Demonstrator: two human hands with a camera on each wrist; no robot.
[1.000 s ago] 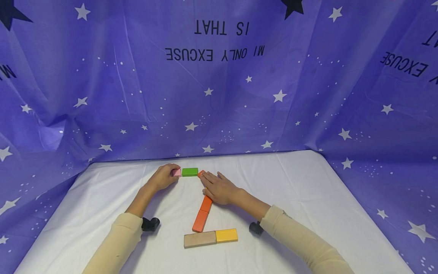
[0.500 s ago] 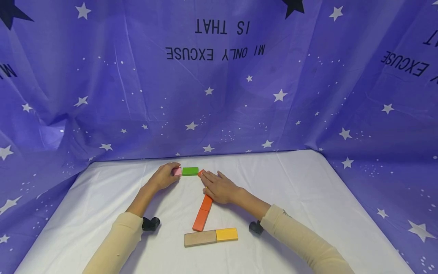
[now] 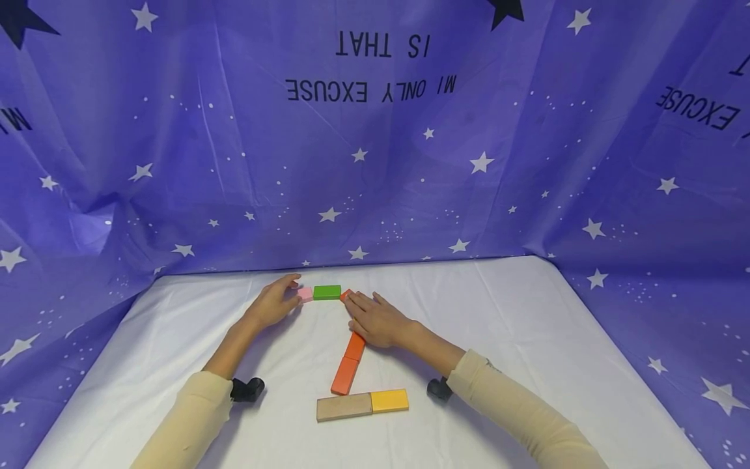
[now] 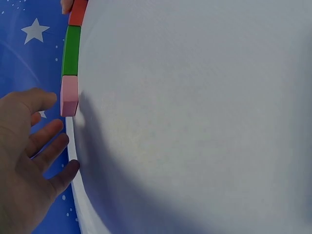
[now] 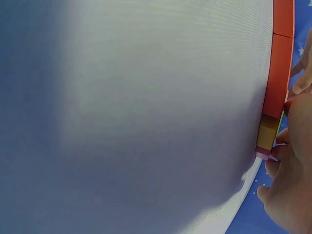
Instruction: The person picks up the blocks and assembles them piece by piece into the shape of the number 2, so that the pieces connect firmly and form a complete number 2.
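Note:
My left hand [image 3: 271,305] is at the left end of the far row, its thumb and fingers spread around the pink block [image 3: 305,294]. In the left wrist view a small gap shows between the fingertips and this block [image 4: 69,96]. A green block [image 3: 327,292] lies against the pink one, with an orange-red block [image 3: 346,295] at its right end. My right hand [image 3: 377,321] rests over the corner, fingers extended toward that orange-red block. Partly covered by it in the right wrist view are a yellow-orange block [image 5: 267,132] and a purplish-pink one [image 5: 262,154].
Two red blocks [image 3: 354,346] slant down toward me from under my right hand. Below them lie a brown block [image 3: 344,407] and a yellow block [image 3: 389,400], end to end. A white cloth [image 3: 498,326] covers the table, with a purple starred curtain [image 3: 375,163] behind.
My left hand has let go of the pink block, spread its fingers and drawn slightly left. My right hand stays over the corner blocks.

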